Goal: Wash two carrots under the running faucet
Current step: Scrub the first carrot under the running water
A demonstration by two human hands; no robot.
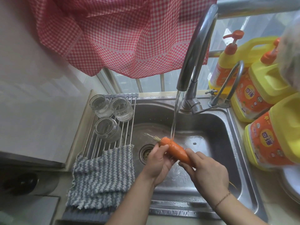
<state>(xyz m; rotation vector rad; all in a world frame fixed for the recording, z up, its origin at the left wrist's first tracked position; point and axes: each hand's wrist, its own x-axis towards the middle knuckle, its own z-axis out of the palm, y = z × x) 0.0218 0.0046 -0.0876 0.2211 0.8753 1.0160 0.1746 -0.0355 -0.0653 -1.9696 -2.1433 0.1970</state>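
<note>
Rinsing is the step in hand: the carrot sits over the sink under the stream, left hand gripping its top, right hand clamped on its tip. Next, probably turn and rub it; no second carrot is clearly visible.

Sink: steel basin, wet, set in the counter.
Rack: wire bars across the sink's left edge.
On the rack: three glass jars; a striped cloth at its near end.
Counter's right edge: three yellow bottles beside the sink.
</note>
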